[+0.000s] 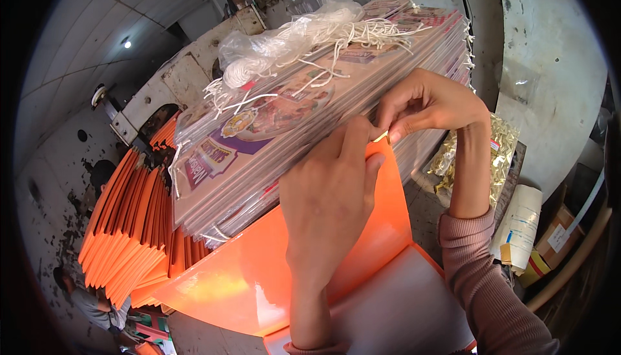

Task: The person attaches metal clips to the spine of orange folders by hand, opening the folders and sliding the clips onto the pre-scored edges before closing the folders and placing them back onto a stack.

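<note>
My left hand is closed on the upper corner of a glossy orange sheet, thumb pressed along its front. A small gold-coloured metal piece sits at that corner, between the fingertips of both hands. My right hand pinches it with thumb and forefinger; its exact shape is partly hidden by the fingers. The sheet slants down toward me over another orange-edged sheet with a pale grey face. Just behind both hands rises a thick stack of printed, plastic-covered panels.
White cords in a clear bag lie on the stack. At left hang many orange folded sheets. A clear bag of gold metal pieces lies at right, near a white roll and a cardboard box. Another person is at lower left.
</note>
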Action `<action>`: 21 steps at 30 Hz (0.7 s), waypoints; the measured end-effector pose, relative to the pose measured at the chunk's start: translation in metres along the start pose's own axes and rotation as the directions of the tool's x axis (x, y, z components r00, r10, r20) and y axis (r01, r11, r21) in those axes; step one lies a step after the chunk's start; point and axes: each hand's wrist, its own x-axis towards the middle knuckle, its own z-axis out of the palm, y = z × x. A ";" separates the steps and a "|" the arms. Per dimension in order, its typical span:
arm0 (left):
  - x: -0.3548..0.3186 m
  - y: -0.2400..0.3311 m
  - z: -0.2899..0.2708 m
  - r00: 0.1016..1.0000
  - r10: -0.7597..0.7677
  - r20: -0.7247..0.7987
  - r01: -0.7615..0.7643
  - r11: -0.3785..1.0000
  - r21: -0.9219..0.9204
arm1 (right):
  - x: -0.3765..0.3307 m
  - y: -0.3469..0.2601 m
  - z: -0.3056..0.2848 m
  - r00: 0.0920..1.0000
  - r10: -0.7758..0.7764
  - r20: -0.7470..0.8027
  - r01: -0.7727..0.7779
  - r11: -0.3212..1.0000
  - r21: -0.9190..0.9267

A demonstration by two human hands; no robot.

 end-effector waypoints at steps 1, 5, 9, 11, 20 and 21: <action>0.000 0.000 -0.001 1.000 -0.020 -0.014 0.020 1.000 -0.009 | 0.001 0.001 0.000 0.999 -0.015 0.034 0.015 1.000 0.011; 0.003 -0.001 -0.001 0.999 -0.021 -0.024 0.020 0.997 -0.079 | 0.003 0.002 -0.002 0.996 -0.018 0.085 0.021 0.999 -0.042; 0.005 -0.001 0.000 0.998 -0.005 -0.056 0.000 0.995 -0.100 | 0.000 -0.004 0.001 0.994 0.060 0.093 -0.067 0.995 0.077; 0.004 0.001 -0.005 0.998 -0.060 0.008 0.061 0.990 -0.125 | 0.000 -0.008 0.003 0.994 0.061 0.090 -0.068 0.994 0.083; -0.001 0.000 0.004 1.000 -0.012 -0.021 0.012 1.000 -0.015 | -0.032 -0.044 0.019 0.932 0.048 -0.359 -0.185 0.915 -0.359; -0.002 -0.003 0.006 0.999 -0.023 -0.026 0.022 1.000 -0.019 | -0.034 -0.045 0.018 0.933 0.116 -0.341 -0.262 0.868 -0.422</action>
